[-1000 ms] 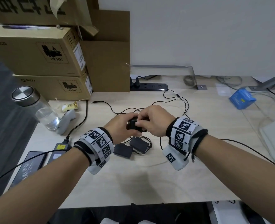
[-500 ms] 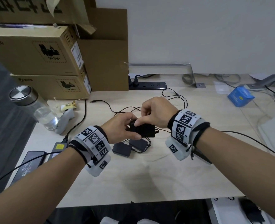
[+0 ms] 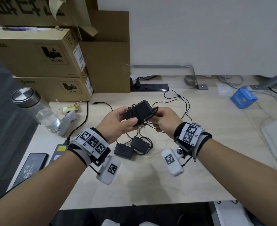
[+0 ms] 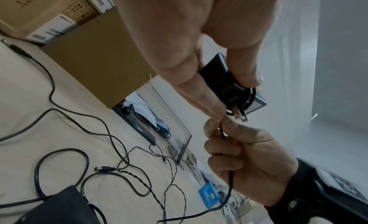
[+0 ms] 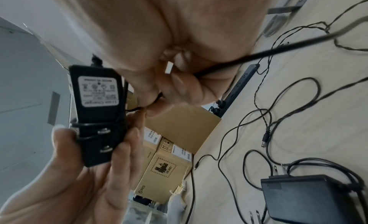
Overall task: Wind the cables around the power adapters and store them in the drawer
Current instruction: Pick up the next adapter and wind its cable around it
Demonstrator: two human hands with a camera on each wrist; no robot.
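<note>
A black power adapter [image 3: 138, 111] [image 5: 97, 111] [image 4: 235, 86] is held above the desk, a few turns of its thin black cable round its body. My left hand [image 3: 118, 123] grips the adapter by its lower end, thumb on the front. My right hand [image 3: 164, 122] pinches the cable [image 4: 223, 131] [image 5: 249, 57] just beside the adapter's plug prongs. The loose rest of the cable hangs down to the desk. Two more black adapters [image 3: 124, 150] [image 3: 140, 145] lie on the desk below my hands, with cable looped around them. No drawer is in view.
Loose cables [image 3: 183, 101] trail over the wooden desk [image 3: 150, 181] toward a black power strip [image 3: 149, 87]. Cardboard boxes [image 3: 36, 54] stack at the back left. A water bottle [image 3: 36, 110], a phone [image 3: 30, 168] and a laptop charger [image 3: 59, 150] sit left; a blue box [image 3: 243, 100] right.
Both hands have lifted the adapter higher off the desk and turned it, so cable turns now show around its body. The right hand has come round to its right side with the cable.
</note>
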